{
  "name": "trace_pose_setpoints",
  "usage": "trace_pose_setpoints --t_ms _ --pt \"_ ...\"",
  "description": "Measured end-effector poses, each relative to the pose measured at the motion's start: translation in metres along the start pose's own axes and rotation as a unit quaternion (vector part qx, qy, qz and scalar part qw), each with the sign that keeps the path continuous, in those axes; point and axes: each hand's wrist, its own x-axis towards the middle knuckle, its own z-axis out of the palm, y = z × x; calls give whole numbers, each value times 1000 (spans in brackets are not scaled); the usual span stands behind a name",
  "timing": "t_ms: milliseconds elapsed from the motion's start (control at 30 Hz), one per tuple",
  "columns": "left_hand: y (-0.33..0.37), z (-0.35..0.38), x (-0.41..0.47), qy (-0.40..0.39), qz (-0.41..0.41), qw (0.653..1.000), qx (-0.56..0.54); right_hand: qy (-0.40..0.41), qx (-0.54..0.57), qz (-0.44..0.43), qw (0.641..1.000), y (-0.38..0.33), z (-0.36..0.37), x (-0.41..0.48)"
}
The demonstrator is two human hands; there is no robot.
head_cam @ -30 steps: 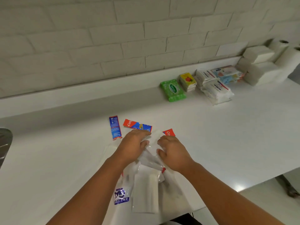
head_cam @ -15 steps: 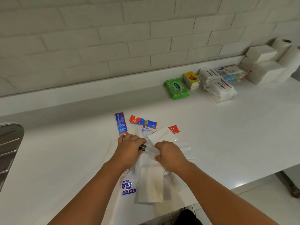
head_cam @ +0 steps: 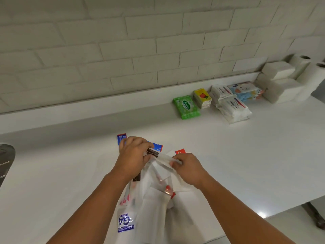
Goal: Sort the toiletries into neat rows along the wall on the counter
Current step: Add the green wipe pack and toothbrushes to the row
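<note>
A thin white plastic bag [head_cam: 151, 205] with blue print lies on the white counter [head_cam: 246, 155] in front of me, with items showing through it. My left hand [head_cam: 133, 155] and my right hand [head_cam: 188, 169] both pinch a clear-wrapped packet [head_cam: 162, 158] with a dark end, held just above the bag's mouth. Behind my hands lie a blue sachet [head_cam: 121, 138], a red-and-blue toothpaste box [head_cam: 157, 147] and a red box corner [head_cam: 180, 152], all partly hidden. Along the wall stand a green wipes pack [head_cam: 186, 107], a yellow tissue pack [head_cam: 202, 97] and white tissue packs [head_cam: 232, 106].
White napkin stacks [head_cam: 279, 81] and two paper rolls [head_cam: 309, 67] fill the far right corner by the tiled wall. A metal sink [head_cam: 5, 161] sits at the left edge. The counter's front edge drops to the floor at lower right.
Both hands rose from the bag and drew out the clear-wrapped packet, now stretched between them. The view shifted slightly left and closer.
</note>
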Motion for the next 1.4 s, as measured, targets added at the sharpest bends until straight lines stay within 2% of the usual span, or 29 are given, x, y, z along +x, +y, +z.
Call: trace_pose_setpoints --t_ms 100,167,233,333,367,433,667,767,833,933,1033,1133,1300,1400 --pt "4 -3 17 47 -73 995 -51 21 177 50 983 5 -21 9" --pt "12 -5 29 81 -175 968 -161 22 255 58 965 11 -34 19" --pt "21 -3 42 73 -276 914 -288 14 297 57 953 17 -43 29" --pt "31 8 62 46 -358 813 -457 -5 323 53 945 25 -53 44" --pt "34 11 70 54 -370 788 -489 -16 325 46 945 28 -57 48" --pt "38 16 85 77 -389 764 -510 -43 328 29 943 35 -62 56" --pt "43 33 136 122 -387 748 -525 -125 261 14 957 62 -78 93" --pt "54 42 149 134 -377 722 -564 -112 305 34 945 65 -76 110" --pt "65 52 147 105 -379 738 -549 -93 358 61 927 62 -73 121" --pt "76 73 137 36 -384 793 -472 -85 390 77 914 54 -66 139" --pt "76 89 139 15 -405 799 -445 -85 367 70 924 52 -62 154" --pt "69 96 152 9 -415 805 -423 -57 298 62 951 52 -62 166" --pt "50 111 176 -57 -397 859 -318 10 110 9 994 63 -61 185" --pt "42 118 188 -87 -379 887 -250 23 37 -24 999 61 -61 191"
